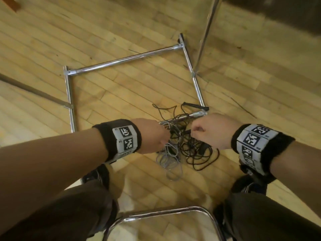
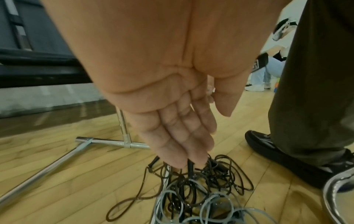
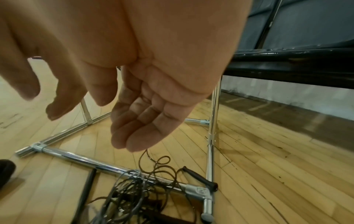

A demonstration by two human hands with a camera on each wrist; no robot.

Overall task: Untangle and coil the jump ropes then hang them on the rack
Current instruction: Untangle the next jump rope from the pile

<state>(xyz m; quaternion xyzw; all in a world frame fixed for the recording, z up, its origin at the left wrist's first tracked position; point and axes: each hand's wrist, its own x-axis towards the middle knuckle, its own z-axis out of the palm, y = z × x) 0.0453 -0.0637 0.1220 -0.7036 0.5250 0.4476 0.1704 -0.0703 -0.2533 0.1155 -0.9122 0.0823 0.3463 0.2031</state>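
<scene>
Now | wood floor [image 1: 107,28], chrome rack base [image 1: 121,60] | your left hand [image 2: 172,124], right hand [image 3: 145,115] loose-fingered above tangled ropes [image 1: 189,145], gripping nothing.

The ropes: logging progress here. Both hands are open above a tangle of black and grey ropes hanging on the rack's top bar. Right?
Not quite. The ropes lie tangled on the floor across the rack's base bar, as the head view shows. Both hands are open, left and right.

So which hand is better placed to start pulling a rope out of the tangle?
Probably the left hand: its fingertips already reach into the black ropes. The right hand hangs open above the pile, apart from it.
</scene>
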